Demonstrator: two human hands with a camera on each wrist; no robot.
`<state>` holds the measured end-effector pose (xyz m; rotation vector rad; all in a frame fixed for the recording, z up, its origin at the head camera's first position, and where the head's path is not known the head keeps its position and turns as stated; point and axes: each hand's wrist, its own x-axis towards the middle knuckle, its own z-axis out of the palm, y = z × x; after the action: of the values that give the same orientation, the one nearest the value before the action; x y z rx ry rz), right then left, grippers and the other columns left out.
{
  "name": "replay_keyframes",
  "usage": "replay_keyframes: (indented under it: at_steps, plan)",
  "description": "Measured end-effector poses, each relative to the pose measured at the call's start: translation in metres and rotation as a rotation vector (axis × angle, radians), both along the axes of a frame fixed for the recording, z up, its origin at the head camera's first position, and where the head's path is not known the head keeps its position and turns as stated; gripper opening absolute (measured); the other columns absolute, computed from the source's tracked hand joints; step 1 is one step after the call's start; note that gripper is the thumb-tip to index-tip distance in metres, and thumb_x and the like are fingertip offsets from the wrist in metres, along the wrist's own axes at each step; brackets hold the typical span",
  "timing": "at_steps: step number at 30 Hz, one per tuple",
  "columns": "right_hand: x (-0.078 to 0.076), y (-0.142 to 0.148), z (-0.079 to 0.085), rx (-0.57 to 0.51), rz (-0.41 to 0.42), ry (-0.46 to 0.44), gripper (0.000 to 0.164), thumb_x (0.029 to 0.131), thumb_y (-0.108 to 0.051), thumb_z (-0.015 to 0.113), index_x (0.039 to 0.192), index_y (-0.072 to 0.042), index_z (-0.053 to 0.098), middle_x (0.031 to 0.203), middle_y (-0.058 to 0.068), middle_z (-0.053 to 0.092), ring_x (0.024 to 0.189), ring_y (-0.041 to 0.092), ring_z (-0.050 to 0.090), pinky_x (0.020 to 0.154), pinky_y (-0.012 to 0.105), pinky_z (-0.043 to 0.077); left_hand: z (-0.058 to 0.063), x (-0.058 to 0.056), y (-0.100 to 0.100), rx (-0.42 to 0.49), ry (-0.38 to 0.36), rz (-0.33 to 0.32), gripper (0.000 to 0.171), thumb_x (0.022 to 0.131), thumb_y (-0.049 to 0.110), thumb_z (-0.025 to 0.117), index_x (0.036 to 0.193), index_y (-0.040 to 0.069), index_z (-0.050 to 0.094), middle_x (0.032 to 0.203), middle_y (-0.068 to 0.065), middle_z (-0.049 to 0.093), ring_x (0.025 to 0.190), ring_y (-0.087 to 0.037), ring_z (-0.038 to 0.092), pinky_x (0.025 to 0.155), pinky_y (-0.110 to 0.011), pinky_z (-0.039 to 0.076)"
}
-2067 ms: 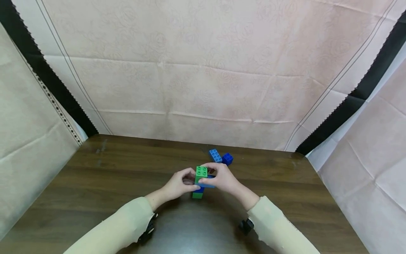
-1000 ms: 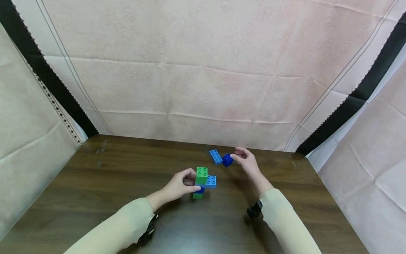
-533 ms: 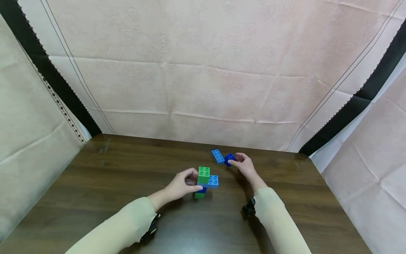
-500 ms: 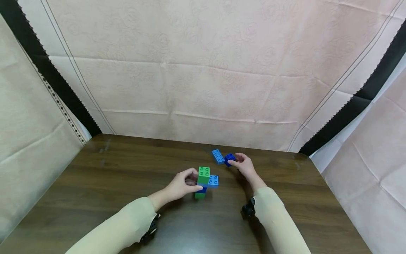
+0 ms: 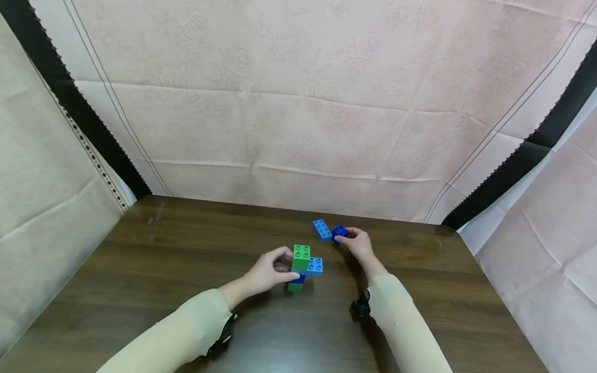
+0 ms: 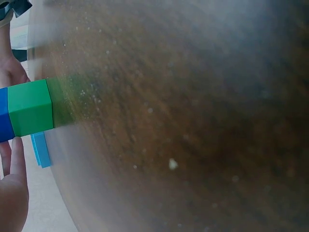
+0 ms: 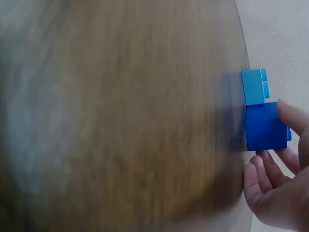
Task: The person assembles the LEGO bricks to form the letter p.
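In the head view, my left hand grips the side of an upright stack of toy building bricks, thumb in front. The stack has a green top brick, a light blue brick jutting to the right, a dark blue brick and a green base brick. Farther back, my right hand pinches a loose dark blue brick between thumb and fingers. A loose light blue brick lies close on its left. In the right wrist view the dark blue brick appears to touch the table.
The brown wooden table has its far edge just behind the loose bricks. Pale cloth hangs behind and at both sides. Black wrist devices sit under both sleeves.
My right hand has left the stack, moved back and right, and taken hold of the loose dark blue brick. The left hand keeps its grip. The view has shifted slightly.
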<state>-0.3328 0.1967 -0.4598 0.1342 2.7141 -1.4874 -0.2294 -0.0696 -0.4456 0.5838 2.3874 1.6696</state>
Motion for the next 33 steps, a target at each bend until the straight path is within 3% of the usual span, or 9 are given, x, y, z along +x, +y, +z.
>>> replay_keyframes:
  at_steps: [7,14,17,24,33]
  plan:
    - [0.000,0.000,0.001,0.001,-0.035,-0.006,0.044,0.087,-0.023,0.065,0.123,0.002,0.055,0.121,0.023,0.056,0.107,0.032,0.053,0.095,0.043,0.047,0.003,0.001,0.000,0.001,-0.008,-0.006,0.028,0.083,0.021,0.071,0.104,0.010,0.055,0.106,-0.007,0.060,0.100,-0.018,0.058,0.090,-0.034,0.052]
    - [0.004,0.004,0.006,-0.019,-0.052,0.009,0.042,0.088,-0.023,0.063,0.121,0.002,0.055,0.111,0.020,0.057,0.094,0.025,0.056,0.079,0.030,0.051,0.003,0.002,0.000,0.001,-0.009,-0.003,0.028,0.083,0.022,0.071,0.104,0.011,0.055,0.106,-0.006,0.061,0.099,-0.018,0.058,0.091,-0.035,0.052]
    - [0.008,0.004,0.012,-0.061,-0.042,0.000,0.041,0.089,-0.020,0.062,0.122,0.004,0.055,0.110,0.021,0.057,0.093,0.025,0.059,0.078,0.029,0.053,0.002,0.001,-0.001,0.001,-0.003,-0.006,0.028,0.083,0.022,0.071,0.104,0.011,0.055,0.106,-0.007,0.061,0.099,-0.018,0.058,0.091,-0.035,0.052]
    - [0.021,0.004,0.027,-0.090,0.039,0.001,0.037,0.090,-0.015,0.059,0.121,0.005,0.054,0.115,0.022,0.057,0.102,0.027,0.056,0.089,0.038,0.051,0.000,0.001,-0.001,0.006,0.007,-0.005,0.029,0.083,0.023,0.071,0.104,0.010,0.055,0.106,-0.007,0.061,0.099,-0.018,0.059,0.090,-0.034,0.052]
    - [0.039,0.007,0.049,-0.075,0.159,0.075,0.035,0.089,-0.015,0.059,0.119,0.003,0.056,0.114,0.022,0.061,0.101,0.025,0.058,0.089,0.036,0.051,0.000,0.000,-0.001,0.007,0.002,-0.006,0.029,0.083,0.022,0.071,0.104,0.010,0.055,0.106,-0.007,0.061,0.099,-0.019,0.059,0.089,-0.033,0.052]
